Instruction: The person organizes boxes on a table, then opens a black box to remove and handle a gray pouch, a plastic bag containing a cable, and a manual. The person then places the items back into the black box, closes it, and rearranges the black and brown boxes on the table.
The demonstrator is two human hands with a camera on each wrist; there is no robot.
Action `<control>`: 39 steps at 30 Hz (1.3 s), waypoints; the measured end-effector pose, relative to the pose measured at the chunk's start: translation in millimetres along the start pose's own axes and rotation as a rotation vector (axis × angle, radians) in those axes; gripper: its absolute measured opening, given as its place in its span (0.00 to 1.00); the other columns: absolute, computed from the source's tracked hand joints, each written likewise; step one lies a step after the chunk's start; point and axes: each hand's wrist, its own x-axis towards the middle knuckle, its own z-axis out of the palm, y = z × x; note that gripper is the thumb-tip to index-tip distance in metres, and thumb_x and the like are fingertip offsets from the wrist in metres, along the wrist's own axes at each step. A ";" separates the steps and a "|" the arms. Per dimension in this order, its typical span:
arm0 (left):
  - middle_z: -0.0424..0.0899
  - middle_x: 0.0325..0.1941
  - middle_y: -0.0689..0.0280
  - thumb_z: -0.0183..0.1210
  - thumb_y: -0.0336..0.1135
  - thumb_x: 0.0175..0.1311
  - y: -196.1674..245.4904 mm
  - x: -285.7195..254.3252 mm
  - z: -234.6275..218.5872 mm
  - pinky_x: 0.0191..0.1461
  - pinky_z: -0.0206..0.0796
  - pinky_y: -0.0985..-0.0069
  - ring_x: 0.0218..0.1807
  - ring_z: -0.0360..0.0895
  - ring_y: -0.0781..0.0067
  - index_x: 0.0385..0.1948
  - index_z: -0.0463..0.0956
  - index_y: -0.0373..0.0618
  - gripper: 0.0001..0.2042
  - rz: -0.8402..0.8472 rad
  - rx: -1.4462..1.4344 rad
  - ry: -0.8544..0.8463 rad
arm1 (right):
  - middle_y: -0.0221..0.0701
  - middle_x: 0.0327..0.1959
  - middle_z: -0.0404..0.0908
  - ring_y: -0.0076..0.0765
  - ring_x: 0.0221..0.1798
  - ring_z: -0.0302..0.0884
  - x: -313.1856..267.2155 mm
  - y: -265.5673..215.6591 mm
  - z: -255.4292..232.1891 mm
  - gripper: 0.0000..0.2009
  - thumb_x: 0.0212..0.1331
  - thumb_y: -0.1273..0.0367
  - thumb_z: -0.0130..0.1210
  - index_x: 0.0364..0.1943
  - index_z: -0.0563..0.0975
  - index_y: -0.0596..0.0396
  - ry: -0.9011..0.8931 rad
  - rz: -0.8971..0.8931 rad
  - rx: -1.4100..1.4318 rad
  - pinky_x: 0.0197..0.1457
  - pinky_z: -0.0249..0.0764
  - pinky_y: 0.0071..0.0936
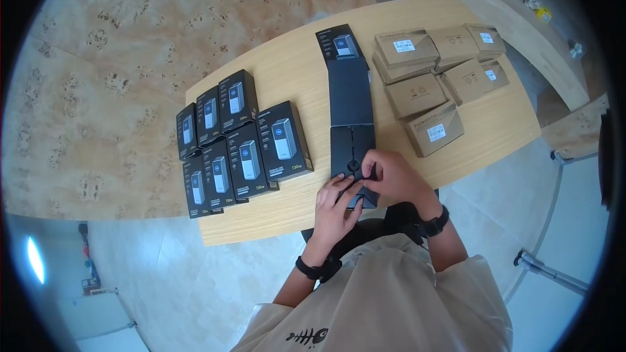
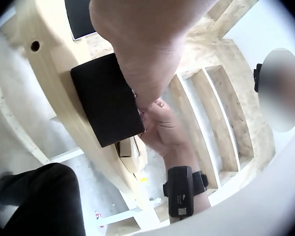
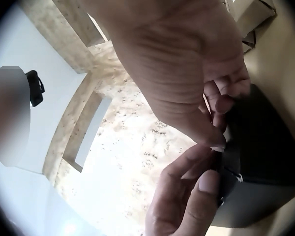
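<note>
A black box lies at the table's near edge, its lid folded back away from me. Inside, a dark top face shows a slit and a round hole. My left hand grips the near end, fingers over the top and thumb at the front edge. From the right, my right hand has its fingers curled, with thumb and fingertip pinching at the box's near edge. In the right wrist view both hands' fingertips meet at a corner of the black box. Part of that edge is hidden by fingers.
Several printed black boxes stand grouped on the left of the table. Another printed box lies beyond the lid. Brown cardboard boxes are stacked at the right. A second person is at the side.
</note>
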 end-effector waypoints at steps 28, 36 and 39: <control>0.68 0.71 0.46 0.74 0.28 0.52 -14.1 -22.8 12.8 0.78 0.59 0.53 0.74 0.65 0.41 0.72 0.66 0.38 0.41 -0.260 -0.190 0.080 | 0.45 0.78 0.64 0.55 0.79 0.62 -56.5 6.9 34.2 0.31 0.62 0.60 0.69 0.71 0.75 0.44 0.260 -0.258 -0.060 0.76 0.65 0.48; 0.68 0.73 0.44 0.72 0.29 0.60 -16.8 -40.5 -7.6 0.74 0.67 0.57 0.72 0.70 0.43 0.79 0.57 0.37 0.44 -0.271 -0.318 0.004 | 0.44 0.79 0.63 0.58 0.76 0.67 -57.6 42.1 54.2 0.31 0.61 0.55 0.71 0.68 0.77 0.46 0.306 -0.303 -0.274 0.76 0.67 0.49; 0.69 0.72 0.46 0.72 0.29 0.61 -13.0 -35.4 -12.6 0.72 0.68 0.57 0.70 0.71 0.44 0.79 0.59 0.39 0.43 -0.257 -0.267 -0.010 | 0.43 0.77 0.66 0.56 0.73 0.71 -56.7 25.2 50.6 0.29 0.62 0.57 0.70 0.67 0.78 0.46 0.367 -0.337 -0.366 0.73 0.71 0.47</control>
